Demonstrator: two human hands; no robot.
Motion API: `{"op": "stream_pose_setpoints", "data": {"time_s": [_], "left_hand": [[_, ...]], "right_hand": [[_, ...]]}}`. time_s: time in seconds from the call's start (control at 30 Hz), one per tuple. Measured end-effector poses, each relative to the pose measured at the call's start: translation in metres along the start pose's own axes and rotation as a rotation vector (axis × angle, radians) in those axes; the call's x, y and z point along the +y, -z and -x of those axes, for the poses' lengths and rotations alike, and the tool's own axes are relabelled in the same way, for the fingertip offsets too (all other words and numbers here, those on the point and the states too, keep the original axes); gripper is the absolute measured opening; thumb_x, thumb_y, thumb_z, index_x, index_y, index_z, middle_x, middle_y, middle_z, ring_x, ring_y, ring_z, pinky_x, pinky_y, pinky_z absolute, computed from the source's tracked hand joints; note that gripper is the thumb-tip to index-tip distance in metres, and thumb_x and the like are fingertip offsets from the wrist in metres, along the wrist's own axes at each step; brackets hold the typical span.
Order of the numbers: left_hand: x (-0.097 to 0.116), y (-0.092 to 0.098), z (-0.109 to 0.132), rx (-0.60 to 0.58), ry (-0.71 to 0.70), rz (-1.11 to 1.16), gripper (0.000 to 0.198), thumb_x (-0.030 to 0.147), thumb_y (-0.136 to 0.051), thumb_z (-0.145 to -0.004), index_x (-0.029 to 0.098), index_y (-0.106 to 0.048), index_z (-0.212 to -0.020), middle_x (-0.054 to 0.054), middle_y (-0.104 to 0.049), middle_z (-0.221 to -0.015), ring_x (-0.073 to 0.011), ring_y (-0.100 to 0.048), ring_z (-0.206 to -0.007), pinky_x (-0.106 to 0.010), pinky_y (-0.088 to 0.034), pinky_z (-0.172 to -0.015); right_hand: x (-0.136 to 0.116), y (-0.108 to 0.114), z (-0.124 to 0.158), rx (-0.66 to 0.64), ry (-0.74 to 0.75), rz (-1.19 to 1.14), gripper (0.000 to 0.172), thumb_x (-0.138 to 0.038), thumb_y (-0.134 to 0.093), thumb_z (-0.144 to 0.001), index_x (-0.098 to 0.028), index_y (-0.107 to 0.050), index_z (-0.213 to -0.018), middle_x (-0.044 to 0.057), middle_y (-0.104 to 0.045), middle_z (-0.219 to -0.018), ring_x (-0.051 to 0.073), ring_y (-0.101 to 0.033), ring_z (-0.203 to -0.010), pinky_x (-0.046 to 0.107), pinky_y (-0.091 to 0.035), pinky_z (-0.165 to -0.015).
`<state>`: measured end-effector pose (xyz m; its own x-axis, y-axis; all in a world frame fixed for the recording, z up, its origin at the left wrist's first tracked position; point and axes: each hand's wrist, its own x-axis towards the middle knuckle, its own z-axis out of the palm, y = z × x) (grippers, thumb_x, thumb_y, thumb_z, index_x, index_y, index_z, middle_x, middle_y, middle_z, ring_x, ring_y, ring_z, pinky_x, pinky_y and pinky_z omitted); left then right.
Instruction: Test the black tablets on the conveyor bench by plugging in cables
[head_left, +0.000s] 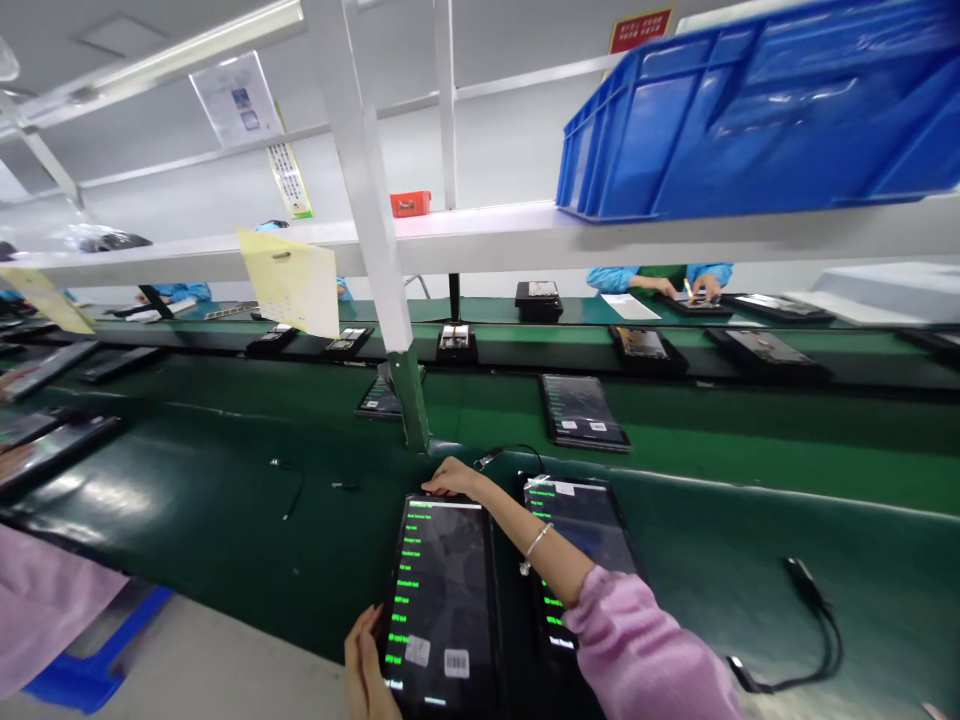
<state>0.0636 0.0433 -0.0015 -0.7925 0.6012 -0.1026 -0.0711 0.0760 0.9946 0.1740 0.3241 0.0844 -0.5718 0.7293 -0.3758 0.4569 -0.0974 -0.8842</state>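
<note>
Two dark tablets lie on the green belt [225, 520], their screens showing lists of green test text. My left hand [365, 668] grips the left edge of the nearer tablet [442, 590], which carries barcode stickers. My right hand [450, 478] has its fingers over that tablet's top edge, and my pink sleeve [637, 645] crosses from the lower right. A bracelet sits on my right wrist. Under that forearm lies the second tablet [577, 530], partly hidden. A black cable [510, 456] loops just beyond my right hand, and another black cable [814, 625] lies to the right.
A white shelf [487, 235] spans the belt, holding a blue plastic crate [750, 120] and a small orange box [410, 204]. Its white post [367, 200] stands just beyond my hands. More tablets sit on the belts. Blue-sleeved co-workers [660, 280] work across the line. A pink-clad person [45, 610] stands at lower left.
</note>
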Motion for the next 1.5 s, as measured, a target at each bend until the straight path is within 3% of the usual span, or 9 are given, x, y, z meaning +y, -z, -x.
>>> {"op": "stream_pose_setpoints", "data": {"time_s": [0.17, 0.37, 0.57, 0.77, 0.87, 1.0, 1.13, 1.33, 1.5], "left_hand": [[0.009, -0.008, 0.006, 0.061, -0.039, -0.052, 0.063, 0.073, -0.046, -0.087, 0.018, -0.061, -0.113, -0.012, -0.064, -0.121, -0.0333, -0.057, -0.118, -0.046, -0.043, -0.105], [0.007, 0.01, 0.005, -0.162, -0.113, -0.101, 0.062, 0.068, -0.053, -0.087, 0.017, -0.058, -0.122, -0.013, -0.055, -0.139, -0.0352, -0.049, -0.132, -0.049, -0.038, -0.114], [0.043, 0.017, 0.005, -0.255, -0.215, -0.233, 0.068, 0.065, -0.057, -0.087, 0.023, -0.046, -0.139, -0.012, -0.043, -0.152, -0.037, -0.039, -0.14, -0.057, -0.031, -0.119], [0.08, -0.032, 0.054, -0.369, -0.378, -0.271, 0.045, 0.058, -0.054, -0.091, 0.025, -0.059, -0.121, -0.009, -0.056, -0.14, -0.0335, -0.048, -0.133, -0.052, -0.037, -0.114], [0.065, -0.072, 0.087, -0.594, -0.365, -0.235, 0.05, 0.049, -0.058, -0.09, 0.024, -0.054, -0.133, -0.011, -0.049, -0.148, -0.0329, -0.045, -0.138, -0.05, -0.039, -0.115], [0.035, -0.118, 0.114, -0.87, -0.372, -0.522, 0.097, 0.03, -0.073, -0.073, 0.015, -0.024, -0.156, -0.017, -0.012, -0.166, -0.0363, -0.014, -0.153, -0.055, -0.026, -0.122], [0.021, -0.138, 0.122, -0.883, -0.375, -0.583, 0.116, 0.015, -0.074, -0.07, 0.012, 0.0, -0.16, -0.019, 0.002, -0.166, -0.0324, -0.004, -0.155, -0.049, -0.016, -0.126], [0.019, -0.14, 0.121, -0.975, -0.327, -0.612, 0.128, 0.009, -0.078, -0.061, 0.021, 0.003, -0.16, -0.011, 0.01, -0.167, -0.0286, -0.001, -0.155, -0.043, -0.014, -0.126], [0.017, -0.144, 0.12, -0.934, -0.356, -0.636, 0.121, 0.006, -0.072, -0.062, 0.022, -0.004, -0.161, -0.009, 0.008, -0.167, -0.0291, -0.007, -0.154, -0.041, -0.022, -0.124]], "right_hand": [[-0.003, -0.003, 0.0, 0.056, 0.046, 0.167, 0.018, -0.017, -0.079, -0.084, -0.012, -0.069, -0.07, -0.001, -0.06, -0.058, 0.015, -0.062, -0.062, 0.021, -0.044, -0.056], [-0.003, -0.014, 0.01, 0.199, 0.131, 0.354, 0.016, -0.021, -0.081, -0.085, -0.014, -0.071, -0.074, 0.004, -0.067, -0.073, 0.023, -0.067, -0.079, 0.027, -0.048, -0.07], [0.011, 0.031, 0.082, 0.336, 0.368, 0.391, 0.016, -0.014, -0.062, -0.099, -0.017, -0.068, -0.114, 0.005, -0.071, -0.106, 0.019, -0.067, -0.099, 0.025, -0.048, -0.089], [0.068, 0.078, 0.178, 0.195, 0.477, 0.706, 0.127, -0.044, -0.099, -0.062, -0.017, -0.023, -0.161, 0.021, -0.017, -0.162, 0.043, -0.003, -0.149, 0.059, -0.013, -0.12], [0.087, 0.083, 0.197, 0.143, 0.429, 0.843, 0.142, -0.047, -0.1, -0.057, -0.019, -0.01, -0.163, 0.021, 0.001, -0.163, 0.047, 0.009, -0.146, 0.064, -0.007, -0.118], [0.086, 0.085, 0.194, 0.135, 0.407, 0.915, 0.148, -0.05, -0.101, -0.051, -0.021, -0.009, -0.163, 0.021, 0.001, -0.163, 0.047, 0.013, -0.145, 0.067, 0.001, -0.116], [0.074, 0.102, 0.164, 0.302, 0.332, 0.635, 0.114, -0.046, -0.091, -0.076, -0.019, -0.021, -0.162, 0.015, -0.019, -0.162, 0.037, 0.001, -0.15, 0.055, -0.006, -0.122], [0.072, 0.149, 0.103, 0.531, -0.06, 0.314, 0.021, -0.022, -0.057, -0.106, -0.006, -0.068, -0.112, 0.018, -0.066, -0.113, 0.029, -0.061, -0.114, 0.044, -0.043, -0.104], [0.077, 0.165, 0.086, 0.337, -0.172, 0.006, 0.024, -0.024, -0.065, -0.103, -0.011, -0.065, -0.083, -0.001, -0.062, -0.072, 0.012, -0.06, -0.059, 0.025, -0.054, -0.063]]}}
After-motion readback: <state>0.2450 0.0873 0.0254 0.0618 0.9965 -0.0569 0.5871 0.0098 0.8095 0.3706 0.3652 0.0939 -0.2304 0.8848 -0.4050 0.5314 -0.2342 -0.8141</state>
